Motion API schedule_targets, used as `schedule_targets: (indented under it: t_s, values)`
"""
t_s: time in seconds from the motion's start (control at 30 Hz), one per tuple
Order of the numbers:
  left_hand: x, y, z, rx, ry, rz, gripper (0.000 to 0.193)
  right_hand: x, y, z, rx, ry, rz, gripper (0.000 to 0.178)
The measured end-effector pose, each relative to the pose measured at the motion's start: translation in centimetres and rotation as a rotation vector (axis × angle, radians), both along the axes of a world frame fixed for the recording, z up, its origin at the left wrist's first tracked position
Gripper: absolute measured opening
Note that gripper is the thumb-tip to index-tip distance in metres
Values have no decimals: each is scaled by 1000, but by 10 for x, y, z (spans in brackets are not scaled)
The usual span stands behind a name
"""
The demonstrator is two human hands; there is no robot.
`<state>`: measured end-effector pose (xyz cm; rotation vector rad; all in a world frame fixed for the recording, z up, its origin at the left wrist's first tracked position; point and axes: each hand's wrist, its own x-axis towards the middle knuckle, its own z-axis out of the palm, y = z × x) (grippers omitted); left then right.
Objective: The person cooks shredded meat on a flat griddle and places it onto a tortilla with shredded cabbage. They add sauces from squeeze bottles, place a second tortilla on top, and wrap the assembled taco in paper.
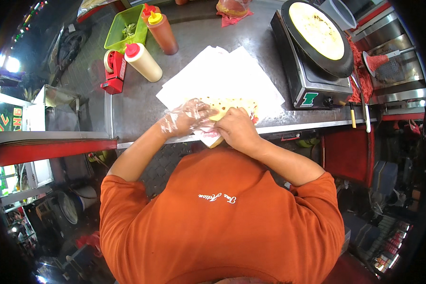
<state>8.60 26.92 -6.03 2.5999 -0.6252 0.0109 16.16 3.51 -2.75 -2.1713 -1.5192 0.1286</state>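
A rolled flatbread wrap (245, 105), pale with brown spots, lies at the counter's near edge on spread sheets of white paper (217, 71). Some red filling shows at its right end. My left hand (187, 116), in a clear plastic glove, closes on the wrap's left part. Bare, with fingers bent, my right hand (239, 128) grips its near side around the middle. Between the two hands, a small white paper (208, 137) with red print hangs over the near edge. My fingers hide part of the wrap.
A white-sauce bottle (144, 62), an orange-sauce bottle (163, 34), a red tape dispenser (114, 73) and a green basket (116, 32) stand left. Right, a stove (312, 90) bears a black pan (340, 68) with a flatbread (317, 29). Long-handled tools (366, 111) lie beside it.
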Motion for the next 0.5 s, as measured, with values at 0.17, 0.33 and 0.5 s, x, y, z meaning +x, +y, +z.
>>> schedule_targets:
  t_s: [0.17, 0.33, 0.5]
  values:
    - [-5, 4, -3, -187, -136, 65, 38, 8, 3, 1, 166, 194, -110, 11]
    - [37, -11, -4, -463, 295, 394, 32, 74, 46, 26, -134, 64, -162, 14]
    - [89, -3, 8, 13, 492, 531, 54, 95, 44, 19, -80, -212, -32, 17]
